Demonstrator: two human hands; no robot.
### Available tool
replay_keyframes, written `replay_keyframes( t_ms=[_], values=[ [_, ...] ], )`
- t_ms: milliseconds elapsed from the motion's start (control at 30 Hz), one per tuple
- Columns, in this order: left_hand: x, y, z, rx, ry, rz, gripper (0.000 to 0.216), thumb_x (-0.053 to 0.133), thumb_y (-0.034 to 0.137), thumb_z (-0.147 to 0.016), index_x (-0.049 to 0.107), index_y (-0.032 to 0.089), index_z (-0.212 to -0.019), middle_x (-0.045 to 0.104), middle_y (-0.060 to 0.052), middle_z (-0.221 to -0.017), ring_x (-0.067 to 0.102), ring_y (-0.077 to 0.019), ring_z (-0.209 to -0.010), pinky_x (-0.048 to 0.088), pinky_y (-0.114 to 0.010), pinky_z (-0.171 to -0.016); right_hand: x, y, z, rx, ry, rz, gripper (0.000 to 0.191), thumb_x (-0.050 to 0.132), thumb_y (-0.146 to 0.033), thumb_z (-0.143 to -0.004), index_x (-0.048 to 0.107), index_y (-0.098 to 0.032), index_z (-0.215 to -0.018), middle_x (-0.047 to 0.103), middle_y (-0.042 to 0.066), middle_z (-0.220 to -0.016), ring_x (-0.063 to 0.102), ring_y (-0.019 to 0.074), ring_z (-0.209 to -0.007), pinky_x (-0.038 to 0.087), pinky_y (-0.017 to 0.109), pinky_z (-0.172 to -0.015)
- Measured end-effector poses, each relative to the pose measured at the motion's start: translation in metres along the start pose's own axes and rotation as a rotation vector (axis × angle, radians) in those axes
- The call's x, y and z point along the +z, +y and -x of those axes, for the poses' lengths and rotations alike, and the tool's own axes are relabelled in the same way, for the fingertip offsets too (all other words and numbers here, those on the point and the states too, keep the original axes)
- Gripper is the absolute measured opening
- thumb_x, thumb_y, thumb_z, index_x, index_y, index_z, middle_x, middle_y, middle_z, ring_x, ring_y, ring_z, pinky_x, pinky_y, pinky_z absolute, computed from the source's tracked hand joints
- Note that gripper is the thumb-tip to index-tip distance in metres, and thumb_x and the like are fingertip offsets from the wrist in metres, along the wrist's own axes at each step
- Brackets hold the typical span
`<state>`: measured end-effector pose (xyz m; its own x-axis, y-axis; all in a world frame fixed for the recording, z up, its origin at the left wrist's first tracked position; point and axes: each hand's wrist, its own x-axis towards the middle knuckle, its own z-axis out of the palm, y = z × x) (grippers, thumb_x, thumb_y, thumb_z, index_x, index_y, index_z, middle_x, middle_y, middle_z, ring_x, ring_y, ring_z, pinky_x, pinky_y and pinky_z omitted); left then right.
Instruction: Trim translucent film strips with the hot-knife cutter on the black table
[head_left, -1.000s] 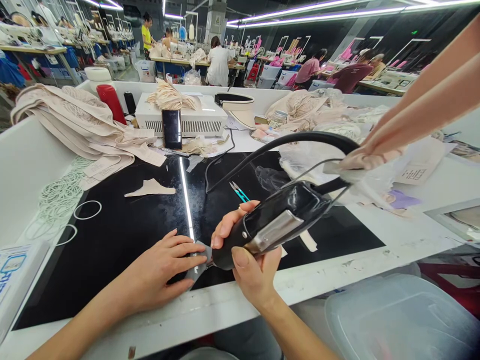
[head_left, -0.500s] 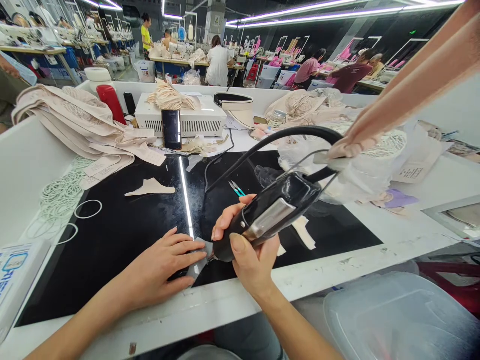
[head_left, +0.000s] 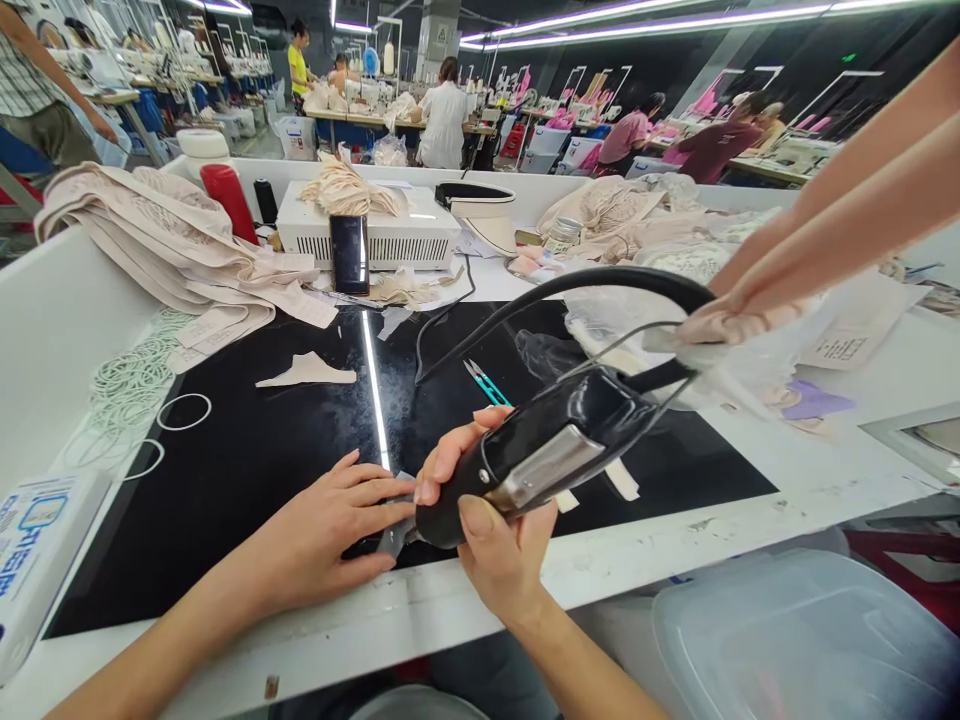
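Glossy, rounded tool (head_left: pixel 544 455) has neared left hand (head_left: pixel 334 532).

Mat (head_left: pixel 247 460) across the middle of a worktable (head_left: pixel 600 565). Near its front edge, the left hand (head_left: pixel 322 535) rests on a small piece (head_left: pixel 394 540); just to its right, the right hand (head_left: pixel 506 555) holds a tool (head_left: pixel 540 450). Beyond the hands lie a scrap (head_left: pixel 307 371), left, and snips (head_left: pixel 487 382), right. Rings (head_left: pixel 124 380) line the mat's left side, a carton (head_left: pixel 49 560) nearer. Along the back, left to right: fabric (head_left: pixel 161 235), spool (head_left: pixel 229 205), box (head_left: pixel 412 235) with a phone (head_left: pixel 349 255) before it, visor (head_left: pixel 484 212), jar (head_left: pixel 564 236). Below the table's front, right: a tub (head_left: pixel 795 620).
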<state>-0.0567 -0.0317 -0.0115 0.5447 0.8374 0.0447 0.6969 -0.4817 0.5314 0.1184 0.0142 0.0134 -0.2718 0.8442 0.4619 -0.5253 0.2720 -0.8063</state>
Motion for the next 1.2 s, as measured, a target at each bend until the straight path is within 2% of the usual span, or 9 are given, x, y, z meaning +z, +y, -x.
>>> replay_keyframes(
  t_ms=[100, 233, 367, 567, 733, 900, 1067, 1200],
  values=[
    [-0.001, -0.001, 0.000, 0.004, -0.006, 0.009, 0.064, 0.069, 0.019, -0.088, 0.048, 0.040, -0.145, 0.056, 0.001, -0.147, 0.050, -0.0259, -0.136, 0.020, -0.062, -0.122, -0.001, 0.000, 0.000, -0.008, 0.025, 0.053, 0.042, 0.071, -0.040, -0.093, 0.045, -0.029, -0.125, 0.062, 0.001, -0.088, 0.063, 0.0177, -0.069, 0.057, 0.039, -0.070],
    [-0.001, -0.001, 0.000, -0.003, -0.023, 0.004, 0.067, 0.075, 0.023, -0.085, 0.049, 0.038, -0.145, 0.056, -0.001, -0.148, 0.050, -0.0273, -0.135, 0.021, -0.062, -0.122, 0.002, -0.004, 0.002, 0.030, 0.020, -0.009, 0.043, 0.074, -0.039, -0.091, 0.046, -0.029, -0.123, 0.061, 0.000, -0.087, 0.062, 0.0161, -0.065, 0.056, 0.035, -0.065],
    [-0.002, -0.001, -0.001, 0.000, -0.029, 0.000, 0.057, 0.072, 0.030, -0.089, 0.053, 0.039, -0.143, 0.055, 0.000, -0.149, 0.048, -0.0288, -0.138, 0.021, -0.064, -0.121, 0.009, -0.004, 0.007, 0.012, -0.017, -0.048, 0.042, 0.073, -0.038, -0.092, 0.047, -0.030, -0.123, 0.059, -0.001, -0.085, 0.058, 0.0143, -0.060, 0.053, 0.032, -0.059],
    [-0.002, -0.003, 0.000, 0.018, -0.049, -0.013, 0.052, 0.070, 0.038, -0.092, 0.054, 0.038, -0.142, 0.055, -0.001, -0.148, 0.046, -0.0305, -0.140, 0.021, -0.066, -0.121, 0.010, -0.005, 0.007, -0.005, -0.051, -0.010, 0.039, 0.070, -0.036, -0.095, 0.046, -0.029, -0.126, 0.061, -0.001, -0.082, 0.059, 0.0153, -0.063, 0.054, 0.034, -0.063],
    [-0.001, -0.006, 0.002, 0.032, -0.026, -0.060, 0.050, 0.070, 0.048, -0.092, 0.058, 0.032, -0.138, 0.058, -0.004, -0.145, 0.047, -0.0310, -0.137, 0.021, -0.067, -0.120, -0.011, -0.014, -0.010, -0.074, 0.085, 0.021, 0.037, 0.074, -0.034, -0.092, 0.053, -0.030, -0.123, 0.062, -0.002, -0.087, 0.061, 0.0138, -0.066, 0.052, 0.028, -0.059],
    [0.008, -0.005, 0.000, 0.079, 0.027, -0.115, 0.050, 0.063, 0.044, -0.097, 0.051, 0.030, -0.144, 0.056, -0.004, -0.146, 0.046, -0.0277, -0.138, 0.023, -0.062, -0.122, -0.028, -0.017, -0.021, -0.140, 0.165, 0.073, 0.034, 0.074, -0.032, -0.091, 0.056, -0.028, -0.119, 0.062, -0.004, -0.086, 0.061, 0.0126, -0.064, 0.052, 0.028, -0.060],
    [0.015, -0.005, -0.003, 0.072, 0.021, -0.111, 0.051, 0.065, 0.033, -0.097, 0.050, 0.033, -0.145, 0.057, -0.003, -0.145, 0.048, -0.0258, -0.137, 0.025, -0.060, -0.122, -0.027, -0.010, -0.019, -0.138, 0.146, 0.058, 0.037, 0.074, -0.032, -0.091, 0.054, -0.029, -0.122, 0.062, -0.003, -0.088, 0.061, 0.0134, -0.067, 0.052, 0.029, -0.062],
    [0.016, -0.008, -0.003, 0.060, -0.002, -0.110, 0.050, 0.063, 0.032, -0.098, 0.049, 0.034, -0.146, 0.056, -0.002, -0.147, 0.048, -0.0264, -0.137, 0.026, -0.063, -0.121, -0.025, -0.008, -0.018, -0.136, 0.153, 0.060, 0.038, 0.075, -0.035, -0.091, 0.053, -0.028, -0.121, 0.062, -0.003, -0.088, 0.060, 0.0128, -0.066, 0.052, 0.029, -0.062]
  ],
)
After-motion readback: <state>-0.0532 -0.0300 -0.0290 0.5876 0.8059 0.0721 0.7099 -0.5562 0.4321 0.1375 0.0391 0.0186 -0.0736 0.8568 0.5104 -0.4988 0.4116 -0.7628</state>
